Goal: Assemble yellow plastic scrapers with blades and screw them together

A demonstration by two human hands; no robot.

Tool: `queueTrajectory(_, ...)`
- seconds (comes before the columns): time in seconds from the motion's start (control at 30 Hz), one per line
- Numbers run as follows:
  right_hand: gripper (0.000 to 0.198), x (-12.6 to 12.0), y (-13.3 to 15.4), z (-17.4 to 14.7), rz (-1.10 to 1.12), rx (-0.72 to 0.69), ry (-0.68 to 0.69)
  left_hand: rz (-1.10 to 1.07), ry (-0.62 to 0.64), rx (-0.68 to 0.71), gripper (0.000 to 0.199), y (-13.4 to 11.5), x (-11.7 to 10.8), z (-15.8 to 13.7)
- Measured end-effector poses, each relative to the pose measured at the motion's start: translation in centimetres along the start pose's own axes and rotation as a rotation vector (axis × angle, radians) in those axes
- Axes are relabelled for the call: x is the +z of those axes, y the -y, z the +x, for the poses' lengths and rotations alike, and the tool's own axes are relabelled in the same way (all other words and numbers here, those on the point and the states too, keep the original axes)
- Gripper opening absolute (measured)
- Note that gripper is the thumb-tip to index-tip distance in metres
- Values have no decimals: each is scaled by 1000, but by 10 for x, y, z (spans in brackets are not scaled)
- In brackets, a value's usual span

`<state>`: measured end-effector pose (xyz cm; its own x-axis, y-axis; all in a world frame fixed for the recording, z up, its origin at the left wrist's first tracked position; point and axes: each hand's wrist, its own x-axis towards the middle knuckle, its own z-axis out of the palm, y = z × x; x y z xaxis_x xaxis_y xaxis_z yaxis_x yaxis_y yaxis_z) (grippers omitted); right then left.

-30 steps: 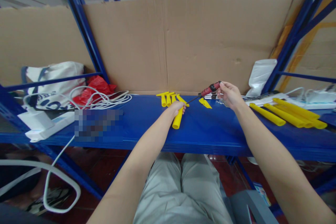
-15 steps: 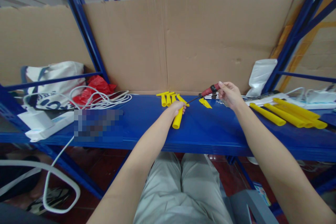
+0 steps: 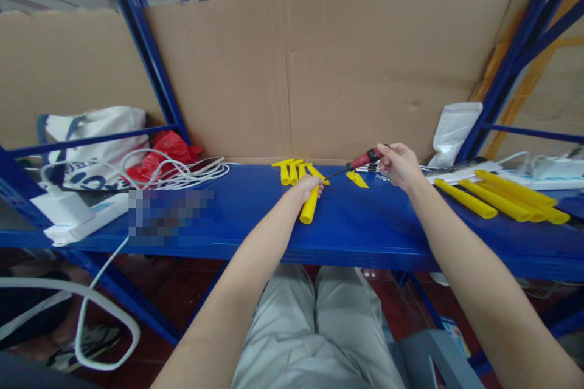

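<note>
Below the near edge of the blue metal bench (image 3: 387, 225) are the person's 2 legs in grey cloth trousers (image 3: 314, 340). At the middle of the bench, the left hand (image 3: 311, 187) has its fingers wrapped around 1 yellow cylindrical tube (image 3: 308, 209), near end toward the person. 1 flat yellow bar (image 3: 312, 169) shows just beyond those fingers; whether it joins the tube is hidden. On the right lie at least 4 more yellow tubes (image 3: 465, 199), some overlapping. The right hand (image 3: 399, 164) grasps with its fingers the handle end of 1 red-and-black screwdriver (image 3: 361, 160), its thin shaft slanting to the left fingers. Farther are 3 yellow T-shaped pieces (image 3: 285, 174), left, and flat yellow pieces (image 3: 358, 179), right, count unclear. Farthest stands a brown cardboard panel (image 3: 347, 73).
</note>
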<state>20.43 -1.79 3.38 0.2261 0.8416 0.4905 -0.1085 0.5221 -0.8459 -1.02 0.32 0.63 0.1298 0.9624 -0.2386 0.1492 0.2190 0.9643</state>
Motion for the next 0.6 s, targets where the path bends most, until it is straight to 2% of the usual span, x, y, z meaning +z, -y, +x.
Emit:
queueTrajectory(0.17,39,3,0,-1,-10,15,-54,-24,17,14,13,0,0,0)
queueTrajectory(0.47,28,2,-1,2,-90,-81,-258,-71,15,42,11,-1,-1,1)
queueTrajectory(0.6,29,2,-7,2,-198,-84,-218,-58,2,50,9,0,-1,2)
